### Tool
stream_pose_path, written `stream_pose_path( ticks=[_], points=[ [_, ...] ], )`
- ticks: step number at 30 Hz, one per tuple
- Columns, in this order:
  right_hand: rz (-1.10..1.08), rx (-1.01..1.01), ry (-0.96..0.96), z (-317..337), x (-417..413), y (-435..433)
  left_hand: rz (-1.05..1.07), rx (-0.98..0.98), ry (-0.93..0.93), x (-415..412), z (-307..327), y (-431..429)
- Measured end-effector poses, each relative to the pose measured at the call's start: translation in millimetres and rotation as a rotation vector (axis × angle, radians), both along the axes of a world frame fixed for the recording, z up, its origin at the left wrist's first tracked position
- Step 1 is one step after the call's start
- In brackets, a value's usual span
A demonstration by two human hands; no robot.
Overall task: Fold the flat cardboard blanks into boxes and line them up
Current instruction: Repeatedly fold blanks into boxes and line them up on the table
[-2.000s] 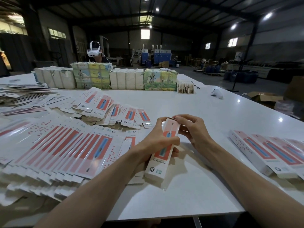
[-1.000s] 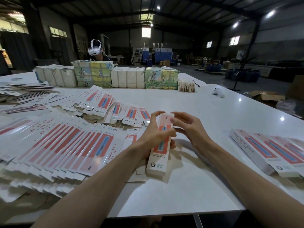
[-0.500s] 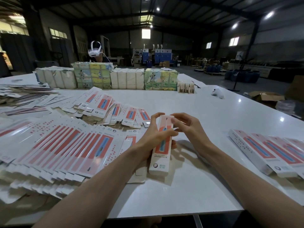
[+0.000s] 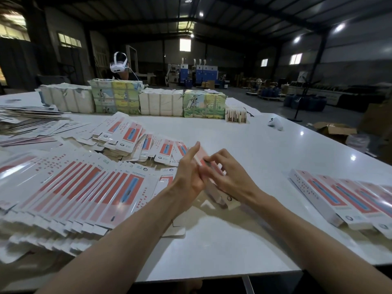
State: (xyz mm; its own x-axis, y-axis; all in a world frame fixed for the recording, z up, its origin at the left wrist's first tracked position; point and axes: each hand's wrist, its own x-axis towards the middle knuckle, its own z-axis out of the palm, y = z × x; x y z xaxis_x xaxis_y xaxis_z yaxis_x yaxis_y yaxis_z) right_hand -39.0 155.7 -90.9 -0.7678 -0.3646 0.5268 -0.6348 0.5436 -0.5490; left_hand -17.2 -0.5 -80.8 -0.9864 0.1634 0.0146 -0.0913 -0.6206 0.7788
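Box, left fingers straight alongside, right fingers curled over top

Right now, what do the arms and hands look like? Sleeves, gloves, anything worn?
Left hand and right hand: bare, no gloves, no rings visible. Left forearm and right forearm: bare to the frame edge, no sleeves, no watch or bands in view.

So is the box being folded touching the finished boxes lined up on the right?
Apart. The head view shows a strip of bare white table between the box being folded and the row of finished boxes.
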Motion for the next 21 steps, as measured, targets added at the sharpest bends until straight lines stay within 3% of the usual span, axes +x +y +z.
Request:
stream_pose_path(
  ticks=[3,6,11,16,21],
  points=[
    [-0.037,0.220,0.062,5,7,-1,-0.049,-0.060,-0.026,-1,0,-2],
    [-0.105,0.199,0.047,11,18,7,-0.149,-0.131,0.017,0,-2,3],
    [-0.349,0.289,0.036,24,34,53,-0.082,-0.559,0.164,0,-12,10],
    [-0.625,0.602,-0.133,18,47,115,-0.163,-0.605,0.199,-3,-14,9],
    [-0.811,0.741,-0.090,8,57,146,-0.168,-0.679,0.238,-1,-15,10]
  ],
)
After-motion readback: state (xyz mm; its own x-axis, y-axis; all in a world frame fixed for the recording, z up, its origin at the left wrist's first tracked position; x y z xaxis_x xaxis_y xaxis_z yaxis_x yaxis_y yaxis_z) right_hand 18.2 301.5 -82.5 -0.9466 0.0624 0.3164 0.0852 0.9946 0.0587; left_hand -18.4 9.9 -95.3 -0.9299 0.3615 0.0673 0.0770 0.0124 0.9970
